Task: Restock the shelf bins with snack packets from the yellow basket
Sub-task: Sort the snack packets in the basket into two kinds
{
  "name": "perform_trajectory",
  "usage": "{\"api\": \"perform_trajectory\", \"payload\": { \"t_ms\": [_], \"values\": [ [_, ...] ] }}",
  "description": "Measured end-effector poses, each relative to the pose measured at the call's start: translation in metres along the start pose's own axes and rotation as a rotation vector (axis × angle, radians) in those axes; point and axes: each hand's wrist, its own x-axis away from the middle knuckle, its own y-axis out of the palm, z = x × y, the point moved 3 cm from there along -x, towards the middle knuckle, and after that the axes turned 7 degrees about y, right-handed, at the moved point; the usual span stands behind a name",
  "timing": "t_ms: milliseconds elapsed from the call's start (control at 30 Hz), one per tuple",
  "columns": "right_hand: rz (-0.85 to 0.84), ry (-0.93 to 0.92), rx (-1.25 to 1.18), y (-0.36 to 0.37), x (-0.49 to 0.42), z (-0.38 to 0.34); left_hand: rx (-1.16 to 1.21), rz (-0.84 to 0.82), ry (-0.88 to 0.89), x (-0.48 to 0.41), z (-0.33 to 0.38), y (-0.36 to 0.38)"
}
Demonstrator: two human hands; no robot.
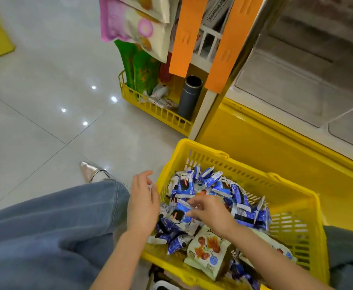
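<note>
The yellow basket (309,206) stands on the floor at lower right, filled with several blue-and-white snack packets (223,183) and a few pale green packets (208,254). My right hand (212,215) reaches into the pile and pinches the corner of one blue-and-white packet (178,215) with its fingertips. My left hand (143,203) hovers at the basket's left rim with its fingers curled; a white packet edge (151,186) shows between fingers and thumb. The clear shelf bins (292,86) are at the upper right, above a yellow shelf base (255,147).
A small yellow wire rack (150,110) at the shelf end holds a grey cylinder (189,97) and small packets. Green (142,74) and pink (117,19) bags hang above it beside orange strips (187,36). My leg in jeans (52,227) and a pointed shoe (92,171) are on the tiled floor at left.
</note>
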Motion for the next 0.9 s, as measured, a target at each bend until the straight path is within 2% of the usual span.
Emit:
{"api": "perform_trajectory", "payload": {
  "t_ms": [33, 67, 133, 167, 233, 333, 400, 500, 633, 767, 900],
  "values": [
    [0.032, -0.020, -0.005, -0.011, 0.003, -0.004, 0.064, 0.024, 0.014, -0.002, 0.004, -0.003],
    [0.065, -0.046, -0.037, -0.020, 0.005, -0.008, 0.173, -0.040, -0.011, -0.003, 0.008, -0.003],
    [0.122, -0.109, -0.135, -0.035, 0.009, -0.019, 0.385, -0.336, -0.127, -0.002, 0.015, 0.004],
    [0.130, -0.133, -0.207, -0.040, 0.010, -0.025, 0.403, -0.473, -0.150, 0.000, 0.017, 0.008],
    [0.127, -0.170, -0.357, -0.043, 0.008, -0.033, 0.375, -0.571, -0.146, 0.003, 0.021, 0.012],
    [0.183, -0.157, -0.555, -0.041, 0.001, -0.031, 0.445, -0.447, -0.143, 0.001, 0.025, 0.007],
    [0.206, -0.093, -0.541, -0.030, -0.005, -0.019, 0.435, -0.342, -0.153, -0.003, 0.020, 0.001],
    [0.069, 0.026, -0.227, 0.008, -0.013, 0.011, 0.440, -0.211, -0.178, -0.007, 0.013, -0.006],
    [-0.118, 0.109, 0.134, 0.057, -0.015, 0.049, 0.522, -0.169, -0.234, -0.007, 0.010, -0.007],
    [-0.079, 0.123, 0.360, 0.073, -0.018, 0.059, 0.518, -0.152, -0.258, -0.005, 0.007, -0.007],
    [-0.099, 0.113, 0.423, 0.072, -0.027, 0.053, 0.554, -0.148, -0.292, -0.005, 0.007, -0.005]
  ]
}}
